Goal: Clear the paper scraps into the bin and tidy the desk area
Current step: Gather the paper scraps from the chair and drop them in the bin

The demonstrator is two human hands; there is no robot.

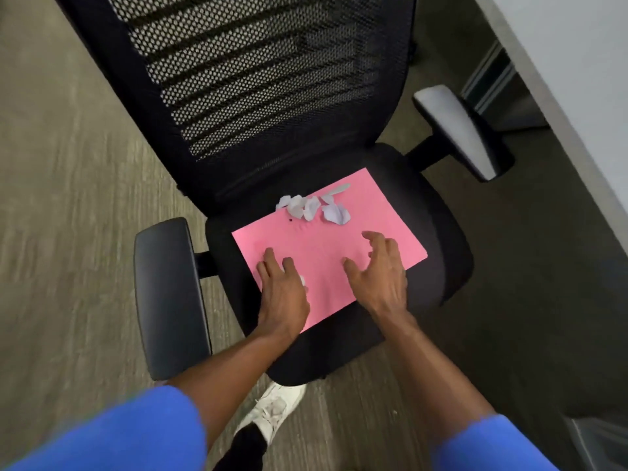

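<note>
A pink paper sheet (326,246) lies on the seat of a black office chair (438,232). Several white paper scraps (314,207) sit in a small heap near the sheet's far edge, close to the backrest. My left hand (282,294) rests on the near left part of the sheet with its fingers curled; a bit of white paper (303,281) shows under its thumb side. My right hand (377,270) hovers over the near right part of the sheet, fingers spread, holding nothing. Both hands are a short way from the heap.
The chair has a mesh backrest (258,76) and two armrests, one at the left (168,297) and one at the right (462,130). A white desk edge (577,79) runs along the right. My white shoe (275,407) stands on the grey floor below the seat.
</note>
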